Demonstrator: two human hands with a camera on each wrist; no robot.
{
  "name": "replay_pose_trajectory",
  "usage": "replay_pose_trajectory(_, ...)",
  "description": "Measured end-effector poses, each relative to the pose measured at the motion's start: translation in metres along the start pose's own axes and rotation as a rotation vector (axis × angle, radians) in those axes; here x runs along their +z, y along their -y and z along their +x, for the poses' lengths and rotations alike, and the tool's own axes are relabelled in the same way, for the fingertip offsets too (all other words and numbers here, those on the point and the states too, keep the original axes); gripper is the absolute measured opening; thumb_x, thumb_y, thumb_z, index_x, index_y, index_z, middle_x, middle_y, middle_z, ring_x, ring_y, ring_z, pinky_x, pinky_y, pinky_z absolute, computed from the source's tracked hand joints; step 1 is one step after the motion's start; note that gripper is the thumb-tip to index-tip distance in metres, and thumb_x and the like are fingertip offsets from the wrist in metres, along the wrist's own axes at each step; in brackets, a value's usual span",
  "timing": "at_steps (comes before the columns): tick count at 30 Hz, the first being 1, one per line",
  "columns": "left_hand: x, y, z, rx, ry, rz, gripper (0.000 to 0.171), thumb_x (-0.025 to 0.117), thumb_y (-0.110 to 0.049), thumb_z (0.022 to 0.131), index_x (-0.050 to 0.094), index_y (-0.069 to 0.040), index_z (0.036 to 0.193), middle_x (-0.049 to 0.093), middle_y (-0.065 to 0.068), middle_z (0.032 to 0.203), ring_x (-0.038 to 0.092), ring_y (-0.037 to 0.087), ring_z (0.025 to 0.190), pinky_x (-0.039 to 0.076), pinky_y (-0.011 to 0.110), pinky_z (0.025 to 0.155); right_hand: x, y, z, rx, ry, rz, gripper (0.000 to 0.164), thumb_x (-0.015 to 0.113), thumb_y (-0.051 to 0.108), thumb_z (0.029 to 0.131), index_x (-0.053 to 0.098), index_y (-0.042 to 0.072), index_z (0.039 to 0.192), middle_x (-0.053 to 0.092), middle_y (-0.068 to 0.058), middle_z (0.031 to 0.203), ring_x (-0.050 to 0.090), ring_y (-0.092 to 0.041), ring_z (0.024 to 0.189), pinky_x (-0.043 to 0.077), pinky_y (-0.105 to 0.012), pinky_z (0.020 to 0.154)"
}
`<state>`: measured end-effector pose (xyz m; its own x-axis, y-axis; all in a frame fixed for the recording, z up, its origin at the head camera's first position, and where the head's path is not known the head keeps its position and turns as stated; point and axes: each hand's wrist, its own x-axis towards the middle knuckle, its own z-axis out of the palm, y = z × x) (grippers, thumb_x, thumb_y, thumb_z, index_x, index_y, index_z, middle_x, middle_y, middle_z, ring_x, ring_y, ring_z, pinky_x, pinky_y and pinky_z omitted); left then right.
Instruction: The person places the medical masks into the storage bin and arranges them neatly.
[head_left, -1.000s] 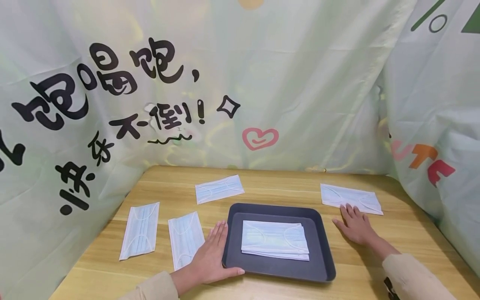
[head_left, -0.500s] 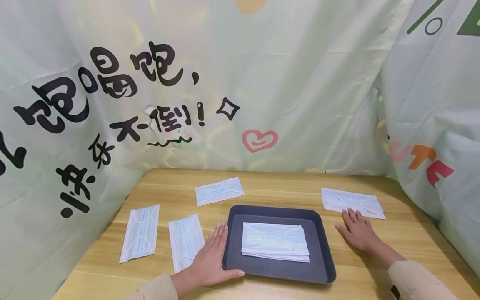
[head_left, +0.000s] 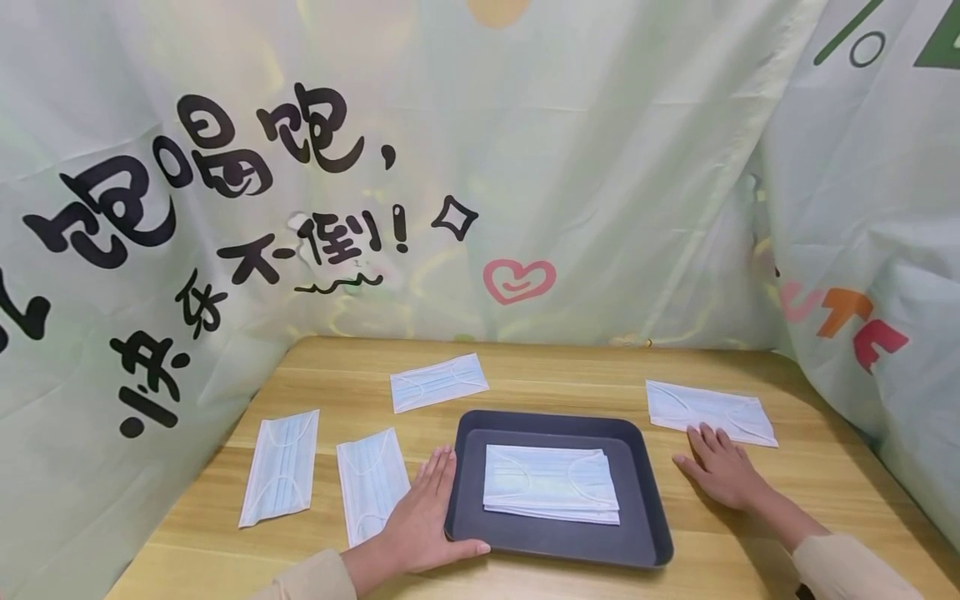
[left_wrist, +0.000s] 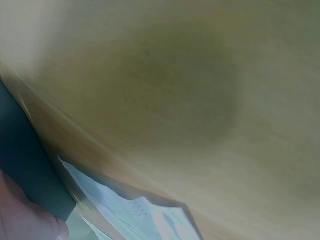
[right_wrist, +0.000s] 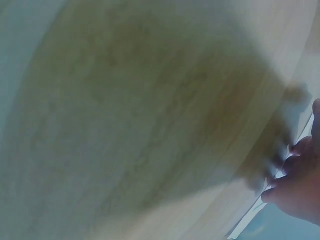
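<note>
My left hand [head_left: 418,518] rests against the left side of a dark tray [head_left: 652,500], fingers straight along its rim and thumb at its front left corner. Inside the tray lies a small stack of pale blue face masks [head_left: 551,483]. On the right, my right hand [head_left: 726,473] lies flat on the table, its fingertips on the near edge of a single mask [head_left: 708,410]. In the right wrist view, the fingers [right_wrist: 300,147] show only at the right edge. Another mask [head_left: 372,483] lies partly hidden behind my left hand.
Two more masks lie on the wooden table [head_left: 570,375]: one at the far left [head_left: 281,467], another behind the tray [head_left: 438,382]. A printed cloth [head_left: 600,192] hangs around the table's back and sides.
My right hand has slid slightly toward me and to the right, and the mask under its fingertips has shifted the same way, turning a little. My left hand and the tray stay put.
</note>
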<state>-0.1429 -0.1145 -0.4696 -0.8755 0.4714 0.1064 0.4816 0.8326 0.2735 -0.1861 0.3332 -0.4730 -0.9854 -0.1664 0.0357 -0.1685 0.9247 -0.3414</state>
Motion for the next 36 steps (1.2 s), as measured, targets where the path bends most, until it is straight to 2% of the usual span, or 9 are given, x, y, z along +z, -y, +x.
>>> replay_pose_trajectory(7,0.000,0.000,0.000,0.000,0.003,-0.007,0.117,0.051,-0.079,0.071,0.018,0.006,0.145,0.017,0.022,0.153,0.015,0.034,0.142,0.026,0.047,0.112,-0.001,0.006,-0.005,-0.016,-0.015,-0.046,0.065,0.043,0.037,0.096,0.037,-0.017,0.131,0.027,-0.045,0.135,0.025,-0.065,0.120,0.025,-0.072,0.092)
replay_pose_trajectory(27,-0.002,-0.002,0.000,-0.016,0.027,-0.018,0.117,0.052,-0.077,0.071,0.017,0.005,0.145,0.016,0.022,0.154,0.014,0.034,0.143,0.026,0.048,0.112,-0.002,0.007,-0.025,-0.082,-0.020,0.006,0.062,0.049,0.033,0.094,0.043,-0.019,0.126,0.032,-0.046,0.131,0.032,-0.059,0.120,0.027,-0.065,0.095)
replay_pose_trajectory(31,-0.002,-0.002,0.001,-0.014,0.022,-0.013,0.117,0.052,-0.077,0.071,0.017,0.006,0.145,0.016,0.022,0.153,0.015,0.034,0.143,0.026,0.047,0.112,-0.009,0.008,-0.024,-0.108,-0.083,0.039,0.060,0.052,0.028,0.093,0.041,-0.020,0.127,0.036,-0.045,0.129,0.036,-0.059,0.117,0.031,-0.064,0.094)
replay_pose_trajectory(36,-0.001,-0.001,0.000,-0.010,0.010,-0.004,0.117,0.052,-0.077,0.070,0.018,0.006,0.145,0.017,0.022,0.153,0.016,0.034,0.142,0.026,0.047,0.112,-0.027,0.003,-0.019,-0.140,-0.265,0.091,0.047,0.058,0.015,0.091,0.048,-0.021,0.119,0.050,-0.042,0.117,0.048,-0.057,0.106,0.039,-0.063,0.085)
